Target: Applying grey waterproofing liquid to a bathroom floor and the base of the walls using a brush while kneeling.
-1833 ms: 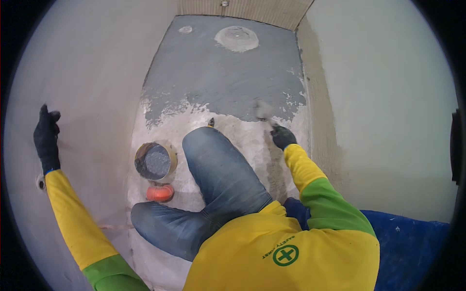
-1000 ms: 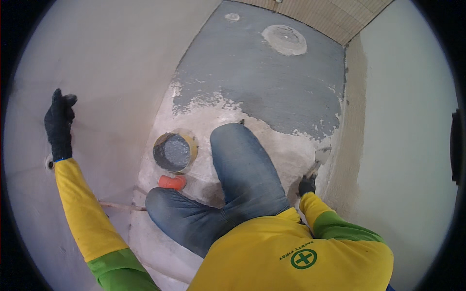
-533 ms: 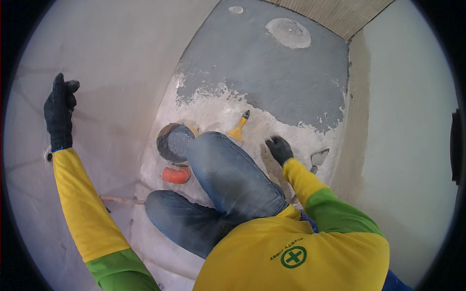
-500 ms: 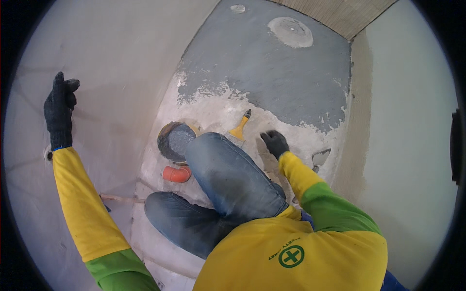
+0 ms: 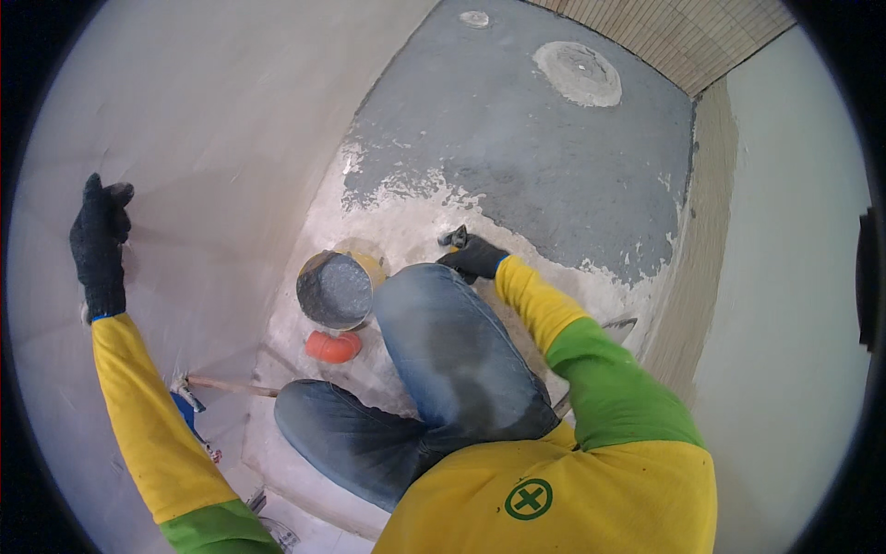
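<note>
My right hand [image 5: 475,257], in a dark knitted glove, is closed around a paintbrush [image 5: 454,242] beside my raised knee. Most of the brush is hidden by the glove and the knee. Out to the left, my left hand [image 5: 100,235], gloved the same way, is at the wall with its fingers apart and nothing in it. A yellow bucket [image 5: 376,268] holding grey paste [image 5: 338,288] stands left of the knee. Grey coating [image 5: 517,138] covers the far part of the floor, ending in a ragged edge just beyond the brush.
An orange pipe elbow [image 5: 332,346] lies near the bucket. A trowel [image 5: 620,327], partly covered by my right arm, rests by the right wall [image 5: 784,240]. At lower left, a wooden handle [image 5: 235,385] reaches toward my other knee. Round pale patch [image 5: 580,74] and tiles [image 5: 683,37] lie far off.
My right hand has moved left and taken hold of the paintbrush that lay on the floor. The left hand stays at the wall, and the view has shifted slightly.
</note>
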A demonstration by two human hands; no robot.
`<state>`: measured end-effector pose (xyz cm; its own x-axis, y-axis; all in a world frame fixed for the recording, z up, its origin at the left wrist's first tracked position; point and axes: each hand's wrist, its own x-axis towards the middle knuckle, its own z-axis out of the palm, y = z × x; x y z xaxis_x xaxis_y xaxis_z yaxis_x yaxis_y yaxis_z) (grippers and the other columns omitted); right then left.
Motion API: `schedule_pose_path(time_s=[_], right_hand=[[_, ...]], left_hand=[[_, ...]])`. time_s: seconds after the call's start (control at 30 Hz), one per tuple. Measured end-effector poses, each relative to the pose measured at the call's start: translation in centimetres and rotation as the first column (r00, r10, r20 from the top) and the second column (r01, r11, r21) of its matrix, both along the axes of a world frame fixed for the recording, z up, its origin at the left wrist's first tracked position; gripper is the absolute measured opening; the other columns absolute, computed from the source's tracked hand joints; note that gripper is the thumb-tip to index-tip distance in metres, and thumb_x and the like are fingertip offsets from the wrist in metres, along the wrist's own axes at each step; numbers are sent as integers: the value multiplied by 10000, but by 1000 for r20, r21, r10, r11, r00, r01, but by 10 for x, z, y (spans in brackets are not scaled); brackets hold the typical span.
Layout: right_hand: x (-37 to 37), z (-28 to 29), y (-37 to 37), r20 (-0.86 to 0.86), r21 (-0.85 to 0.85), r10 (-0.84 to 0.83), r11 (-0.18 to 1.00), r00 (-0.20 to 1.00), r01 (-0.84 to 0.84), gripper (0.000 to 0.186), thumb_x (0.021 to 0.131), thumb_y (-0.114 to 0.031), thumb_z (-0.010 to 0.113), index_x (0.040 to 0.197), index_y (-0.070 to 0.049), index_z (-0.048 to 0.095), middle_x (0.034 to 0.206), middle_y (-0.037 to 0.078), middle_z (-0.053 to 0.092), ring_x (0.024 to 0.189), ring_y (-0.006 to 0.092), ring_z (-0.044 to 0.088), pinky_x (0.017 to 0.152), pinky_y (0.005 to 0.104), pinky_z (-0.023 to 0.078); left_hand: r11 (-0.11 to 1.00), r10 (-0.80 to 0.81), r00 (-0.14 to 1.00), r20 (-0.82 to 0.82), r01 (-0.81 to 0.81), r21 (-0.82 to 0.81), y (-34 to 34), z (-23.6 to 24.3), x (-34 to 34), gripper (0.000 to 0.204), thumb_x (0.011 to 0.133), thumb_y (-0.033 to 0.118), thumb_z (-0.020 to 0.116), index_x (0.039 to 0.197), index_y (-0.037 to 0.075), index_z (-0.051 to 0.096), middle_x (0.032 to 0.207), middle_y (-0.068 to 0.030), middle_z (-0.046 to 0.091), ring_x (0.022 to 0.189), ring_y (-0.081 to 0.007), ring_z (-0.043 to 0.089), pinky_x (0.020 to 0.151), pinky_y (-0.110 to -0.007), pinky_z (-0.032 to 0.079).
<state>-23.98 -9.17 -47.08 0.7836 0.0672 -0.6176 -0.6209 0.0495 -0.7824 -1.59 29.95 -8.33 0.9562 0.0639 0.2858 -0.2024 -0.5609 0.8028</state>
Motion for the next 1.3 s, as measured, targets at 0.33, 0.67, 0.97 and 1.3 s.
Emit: schedule_pose_path(time_s=[0.33,0.67,0.97,1.3], right_hand=[[8,-1,-351,300,-862,-407,271,863,428,405,777,-435,689,899,-49,672,861,188,670,831,335,646,725,408,507],[101,-42,-113,142,-987,348,118,927,107,362,895,-201,413,1232,-191,543,1346,91,493,1211,281,500,994,493,404],[148,-18,-112,576,-614,336,780,745,122,371,843,-428,604,937,-73,660,881,115,672,862,257,635,806,379,492],[121,-34,-326,344,-888,354,-177,870,423,250,846,-270,527,994,-127,669,975,145,658,980,308,616,860,395,477]], left_hand=[[992,-66,996,-62,73,106,22,5,21,458,969,398,472,939,4,702,662,-11,584,569,-89,445,559,-226,348],[985,20,996,-92,-4,170,16,9,14,449,965,387,483,920,-2,704,646,-12,568,557,-90,429,565,-224,337],[995,0,996,-89,9,101,11,6,14,456,952,401,498,924,-6,704,617,8,533,559,-82,423,549,-224,330],[997,-81,987,-140,78,-23,-16,7,13,483,971,409,448,929,-2,699,619,22,514,568,-76,414,535,-221,320]])
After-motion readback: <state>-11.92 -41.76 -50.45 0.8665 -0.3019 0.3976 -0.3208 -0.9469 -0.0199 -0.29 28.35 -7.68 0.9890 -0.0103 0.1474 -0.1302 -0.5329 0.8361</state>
